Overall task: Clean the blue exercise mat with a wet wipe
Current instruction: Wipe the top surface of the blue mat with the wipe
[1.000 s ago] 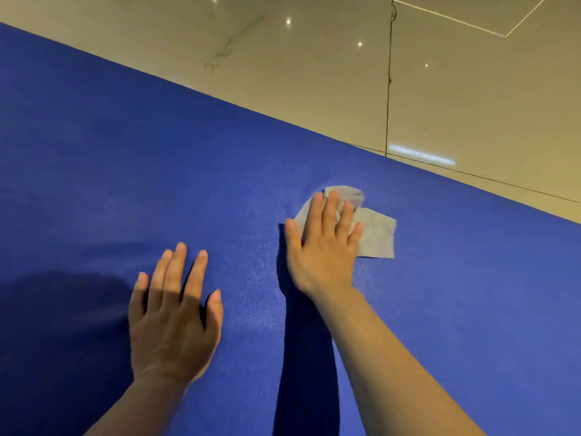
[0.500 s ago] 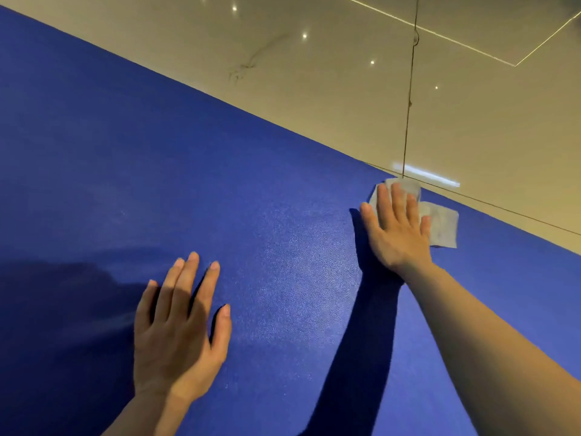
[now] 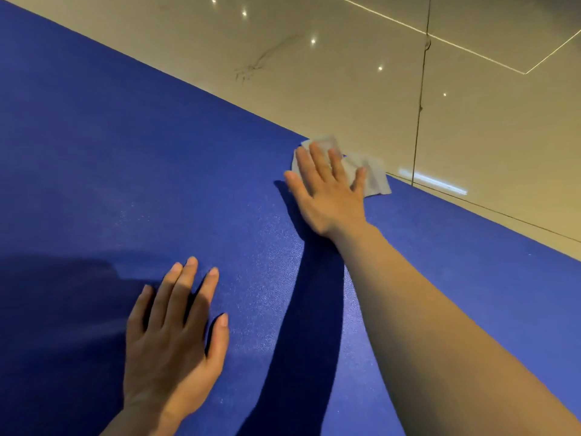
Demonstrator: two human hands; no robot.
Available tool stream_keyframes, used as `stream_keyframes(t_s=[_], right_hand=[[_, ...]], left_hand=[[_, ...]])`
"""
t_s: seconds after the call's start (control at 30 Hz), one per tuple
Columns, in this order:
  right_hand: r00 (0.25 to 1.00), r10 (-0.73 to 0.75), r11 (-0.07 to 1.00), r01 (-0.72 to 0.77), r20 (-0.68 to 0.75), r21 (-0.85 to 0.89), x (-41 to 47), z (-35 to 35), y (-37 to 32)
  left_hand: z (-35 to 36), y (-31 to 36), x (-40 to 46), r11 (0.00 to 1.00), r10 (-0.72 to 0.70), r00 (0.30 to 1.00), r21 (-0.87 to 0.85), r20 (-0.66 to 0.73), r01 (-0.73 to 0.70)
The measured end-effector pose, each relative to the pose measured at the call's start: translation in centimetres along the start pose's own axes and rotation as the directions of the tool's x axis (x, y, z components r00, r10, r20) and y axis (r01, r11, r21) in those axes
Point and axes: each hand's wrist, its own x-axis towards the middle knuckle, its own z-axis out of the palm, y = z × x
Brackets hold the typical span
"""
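Blue mat, one, lies under both hands on the tiled floor. The right hand, fingers straight, presses the one grey wet wipe onto the mat's far edge. Nearer, the left hand rests flat, fingers spread, holding nothing.

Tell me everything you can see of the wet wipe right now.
The wet wipe is a pale grey, thin sheet that looks soft and crumpled, with folds rather than lying fully flat. It lies on the blue exercise mat right at its far edge, beside the glossy beige floor tiles; its top corner seems to reach the edge. The right hand presses it down with straight, spread fingers covering its left part; the right part sticks out past the little finger. Nothing else touches it.
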Motion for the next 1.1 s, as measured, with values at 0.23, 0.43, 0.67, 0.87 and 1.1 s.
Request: stream_keyframes(t_s=[0.23, 0.43, 0.67, 0.87, 1.1], right_hand=[[0.889, 0.454, 0.891, -0.451, -0.059, 0.055, -5.1, -3.2, 13.6], [0.891, 0.453, 0.890, -0.449, -0.040, 0.073, -5.7, -1.0, 6.6], [0.984, -0.148, 0.988, 0.152, 0.095, -0.037, -11.2, 4.5, -6.1], [0.999, 0.021, 1.000, -0.020, 0.043, -0.023, -16.8, 4.7, 0.3], [0.893, 0.446, 0.872, -0.448, 0.059, 0.198, -19.9, 5.1, -0.5]], left_hand=[[0.4, -0.3, -0.2, 1.000, 0.004, 1.000, -0.002, 0.010, -0.004], [0.1, -0.1, -0.1, 1.000, -0.008, 0.999, 0.018, 0.042, 0.007], [0.5, -0.4, -0.4, 1.000, 0.011, 0.999, 0.021, 0.040, -0.012], [0.1, 0.1, -0.2, 1.000, 0.011, 0.996, -0.001, 0.087, -0.011], [-2.6, -2.6, -2.6, 0.921, 0.386, 0.902, -0.136, 0.195, -0.365]])
